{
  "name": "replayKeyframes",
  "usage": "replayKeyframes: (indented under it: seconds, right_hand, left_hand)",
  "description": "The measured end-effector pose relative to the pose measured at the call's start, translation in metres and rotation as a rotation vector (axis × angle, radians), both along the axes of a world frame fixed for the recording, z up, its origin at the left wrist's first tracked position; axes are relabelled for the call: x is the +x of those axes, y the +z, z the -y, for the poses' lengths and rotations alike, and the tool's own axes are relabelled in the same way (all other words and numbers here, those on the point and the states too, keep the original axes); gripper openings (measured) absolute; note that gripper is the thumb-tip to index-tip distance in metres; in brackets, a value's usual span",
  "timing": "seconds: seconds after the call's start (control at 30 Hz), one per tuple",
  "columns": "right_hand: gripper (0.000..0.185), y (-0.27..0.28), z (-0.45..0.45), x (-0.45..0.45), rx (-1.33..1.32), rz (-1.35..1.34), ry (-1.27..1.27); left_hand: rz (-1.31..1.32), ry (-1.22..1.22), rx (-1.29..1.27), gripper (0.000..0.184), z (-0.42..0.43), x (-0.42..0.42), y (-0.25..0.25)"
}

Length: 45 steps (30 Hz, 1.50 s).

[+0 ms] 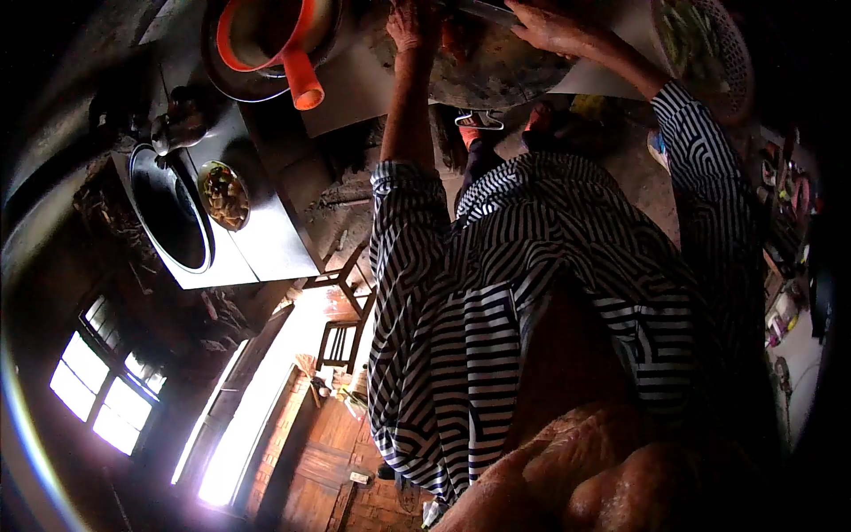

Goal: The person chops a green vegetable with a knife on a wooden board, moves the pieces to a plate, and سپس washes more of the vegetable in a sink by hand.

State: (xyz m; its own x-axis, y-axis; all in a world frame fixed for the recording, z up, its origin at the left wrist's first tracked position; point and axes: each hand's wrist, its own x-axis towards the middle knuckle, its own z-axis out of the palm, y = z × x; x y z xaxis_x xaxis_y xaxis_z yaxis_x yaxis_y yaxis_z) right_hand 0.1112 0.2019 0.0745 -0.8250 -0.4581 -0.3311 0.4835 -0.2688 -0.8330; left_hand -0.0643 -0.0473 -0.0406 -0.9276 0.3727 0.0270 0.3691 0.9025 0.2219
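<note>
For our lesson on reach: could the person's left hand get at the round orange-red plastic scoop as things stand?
Probably yes: the scoop lies out to the side of the left hand, with nothing visible blocking the gap between them.

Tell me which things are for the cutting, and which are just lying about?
For the cutting, it seems:
left hand
right hand
knife, between the hands
board
red food on it

Just lying about, probably:
orange scoop
chair
greens, though I can't be sure

Two hands [413, 27] [554, 34], one knife [485, 11], one board [496, 82]
</note>
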Motion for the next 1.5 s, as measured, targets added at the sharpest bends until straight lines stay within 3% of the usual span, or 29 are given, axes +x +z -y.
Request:
replayKeyframes:
  seconds: [0.03, 0.07, 0.1, 0.13, 0.17, 0.2, 0.27, 0.33, 0.4, 0.47, 0.53, 0.6, 0.67, 0.8, 1.0, 1.03, 1.07, 1.17, 1.2, 1.27, 1.3, 1.37, 1.4, 1.43, 1.47, 1.5]
  right_hand:
    - [0.075, 0.011, 0.007, 0.006, -0.008, -0.211, -0.096]
    - [0.075, 0.034, 0.012, 0.0, -0.01, -0.21, -0.093]
    - [0.075, 0.065, 0.014, -0.016, 0.398, -0.129, 0.119]
    - [0.074, 0.082, 0.015, -0.026, 0.806, -0.044, 0.332]
    - [0.074, 0.077, 0.015, -0.032, 0.809, -0.047, 0.333]
    - [0.075, 0.064, 0.015, -0.039, 0.868, 0.02, 0.37]
    - [0.075, 0.041, 0.019, -0.039, 0.929, 0.087, 0.406]
    - [0.054, 0.034, 0.027, -0.029, 0.745, -0.043, 0.082]
    - [0.053, 0.034, 0.017, -0.029, 0.733, -0.008, 0.113]
    - [0.052, 0.031, 0.013, -0.029, 0.722, 0.031, 0.138]
    - [0.074, -0.009, -0.001, -0.025, 0.946, 0.036, 0.185]
    - [0.069, -0.091, -0.017, -0.022, 0.905, 0.108, -0.047]
    - [0.06, -0.113, -0.025, -0.02, 1.411, -0.804, -0.193]
    - [0.051, -0.072, 0.007, -0.022, 1.368, -0.781, -0.069]
    - [0.047, -0.047, 0.03, -0.019, 1.464, -0.955, 0.006]
    - [0.045, -0.024, 0.04, -0.021, 1.402, -0.644, 0.126]
    - [0.045, -0.005, 0.045, -0.02, 1.403, -0.646, 0.132]
    - [0.046, 0.02, 0.048, -0.01, 1.503, -0.801, 0.144]
    - [0.044, 0.014, 0.044, -0.004, 1.725, -1.13, 0.281]
    - [0.043, -0.01, 0.044, 0.007, 1.918, -1.474, 0.438]
    - [0.042, -0.033, 0.047, 0.007, 1.715, -1.136, 0.176]
    - [0.04, -0.051, 0.051, -0.014, 1.481, -0.808, -0.056]
    - [0.041, -0.047, 0.056, -0.033, 1.907, -1.336, 0.287]
    - [0.041, -0.057, 0.053, -0.044, 2.099, -1.596, 0.511]
    - [0.041, -0.066, 0.051, -0.056, 2.243, -1.921, 0.694]
    - [0.044, -0.083, 0.042, -0.067, 1.98, -1.722, 0.411]
  left_hand:
    - [0.004, -0.056, -0.091, 0.056, 0.001, 0.007, 0.002]
    - [0.009, -0.111, -0.184, 0.052, 0.001, 0.016, 0.005]
    - [0.01, -0.108, -0.186, 0.052, 0.001, 0.034, 0.023]
    - [-0.056, -0.161, -0.027, 0.047, -0.003, 0.054, 0.051]
    - [-0.124, -0.215, 0.134, 0.042, -0.008, 0.065, 0.067]
    - [-0.125, -0.213, 0.135, 0.042, -0.011, 0.062, 0.055]
    - [-0.368, -0.358, 0.3, 0.04, -0.013, 0.052, 0.019]
    - [-0.257, -0.307, 0.302, 0.039, -0.016, 0.06, 0.016]
    - [-0.368, -0.307, 0.488, 0.04, -0.015, 0.068, 0.011]
    - [-0.312, -0.333, 0.497, 0.041, -0.015, 0.07, 0.032]
    - [-0.249, -0.353, 0.506, 0.042, -0.012, 0.073, 0.045]
    - [-0.304, -0.368, 0.298, 0.044, -0.007, 0.067, 0.044]
    - [-0.281, -0.374, 0.31, 0.043, -0.002, 0.069, 0.052]
    - [-0.106, -0.386, 0.454, 0.043, 0.01, 0.076, 0.073]
    - [-0.167, -0.339, 0.385, 0.035, 0.009, 0.071, 0.048]
    - [-0.167, -0.337, 0.386, 0.035, 0.009, 0.071, 0.046]
    - [-0.158, -0.325, 0.365, 0.033, 0.009, 0.07, 0.043]
    - [-0.171, -0.358, 0.395, 0.028, 0.001, 0.069, 0.059]
    - [-0.201, -0.399, 0.442, 0.028, -0.003, 0.068, 0.069]
    - [-0.163, -0.396, 0.415, 0.03, -0.001, 0.07, 0.072]
    - [-0.127, -0.398, 0.383, 0.031, 0.0, 0.07, 0.073]
    - [-0.198, -0.441, 0.451, 0.028, 0.0, 0.064, 0.058]
    - [-0.27, -0.487, 0.518, 0.025, -0.001, 0.06, 0.045]
    - [-0.272, -0.481, 0.515, 0.025, 0.004, 0.054, -0.003]
    - [-0.081, -0.494, 0.432, 0.026, 0.009, 0.043, -0.046]
    - [0.102, -0.484, 0.337, 0.028, 0.021, 0.036, -0.07]
